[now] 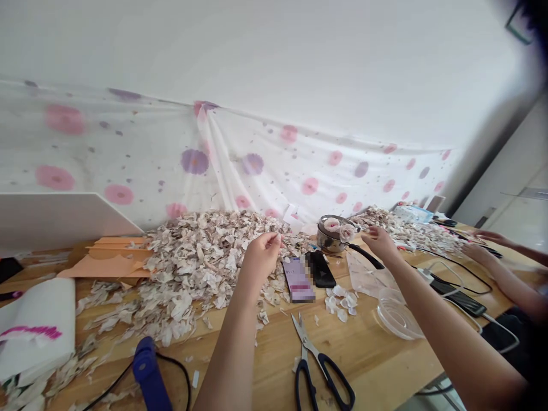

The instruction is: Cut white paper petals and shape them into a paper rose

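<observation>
My left hand point(264, 251) is raised over the edge of a big heap of pale petal-like scraps point(205, 262). Its thumb and fingertips are pinched together; whatever they hold, if anything, is too small to name. My right hand point(380, 242) is just right of a small metal saucepan point(327, 241), above its black handle point(366, 255). Those fingers are closed in a pinch too, with their contents unclear. Pale pink artificial flowers point(338, 226) sit at the pan's top. Several loose whitish petals point(341, 302) lie on the table in front of it.
Scissors point(305, 341) lie at the front, near a lit phone point(297, 279) and a black phone point(320, 269). A clear plastic bowl point(398, 314) stands beneath my right forearm. A blue corded tool point(149, 371) is at front left. Another person's hands point(483, 251) are at right, near cables.
</observation>
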A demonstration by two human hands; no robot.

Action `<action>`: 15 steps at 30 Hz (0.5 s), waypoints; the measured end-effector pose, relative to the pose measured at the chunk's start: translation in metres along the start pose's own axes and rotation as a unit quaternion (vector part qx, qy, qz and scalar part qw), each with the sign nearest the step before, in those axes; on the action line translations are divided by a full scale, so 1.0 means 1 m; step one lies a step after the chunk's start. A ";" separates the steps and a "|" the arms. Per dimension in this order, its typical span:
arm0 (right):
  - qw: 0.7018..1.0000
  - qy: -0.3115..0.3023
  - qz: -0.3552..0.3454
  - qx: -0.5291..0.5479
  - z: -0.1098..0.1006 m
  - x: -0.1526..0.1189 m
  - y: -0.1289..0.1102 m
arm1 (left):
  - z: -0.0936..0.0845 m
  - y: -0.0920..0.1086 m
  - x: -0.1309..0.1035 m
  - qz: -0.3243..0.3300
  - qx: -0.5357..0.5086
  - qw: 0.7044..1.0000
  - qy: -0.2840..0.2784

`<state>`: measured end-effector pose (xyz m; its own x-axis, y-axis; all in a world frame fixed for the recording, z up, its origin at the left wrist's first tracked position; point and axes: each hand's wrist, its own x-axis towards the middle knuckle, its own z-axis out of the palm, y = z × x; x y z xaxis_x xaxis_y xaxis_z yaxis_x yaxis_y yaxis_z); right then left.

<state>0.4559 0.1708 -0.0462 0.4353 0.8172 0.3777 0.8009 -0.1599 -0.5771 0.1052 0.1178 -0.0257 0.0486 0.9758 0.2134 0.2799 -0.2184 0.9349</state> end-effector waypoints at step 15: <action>0.996 -0.068 0.065 0.008 0.056 0.046 0.028 | 0.008 -0.003 0.003 0.014 0.002 1.000 -0.008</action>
<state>0.4752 0.2348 -0.0861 0.4749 0.8575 0.1978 0.7334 -0.2615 -0.6275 0.1125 0.1218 -0.0302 0.0715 0.9692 0.2358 0.2817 -0.2464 0.9273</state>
